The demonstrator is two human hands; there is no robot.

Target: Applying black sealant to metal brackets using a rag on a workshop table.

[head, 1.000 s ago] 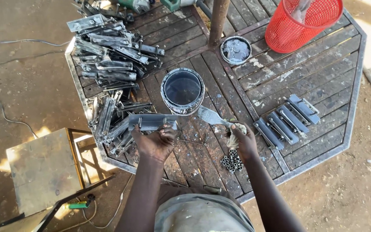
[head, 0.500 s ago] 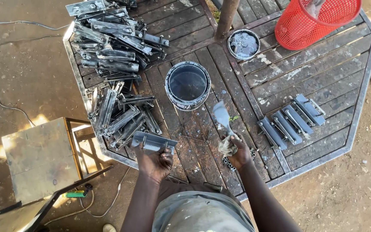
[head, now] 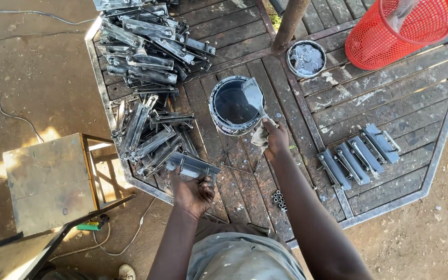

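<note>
My left hand (head: 193, 193) grips a flat grey metal bracket (head: 192, 166) and holds it level above the near edge of the wooden table (head: 405, 106). My right hand (head: 275, 139) holds a paintbrush (head: 254, 97) wrapped in a rag, its grey-coated bristles over the rim of the open paint can (head: 233, 105). The can holds dark grey paint and stands in the middle of the table.
A heap of unpainted metal brackets (head: 149, 88) fills the table's left side. Several grey painted brackets (head: 360, 154) lie in a row at right. A can lid (head: 306, 58), a red mesh basket (head: 400, 32), a pole (head: 289, 23), small nuts (head: 278, 199) and a metal stool (head: 47, 181) are nearby.
My right hand has lifted the brush from the table boards up to the can. My left hand has kept hold of the bracket, with barely any shift.
</note>
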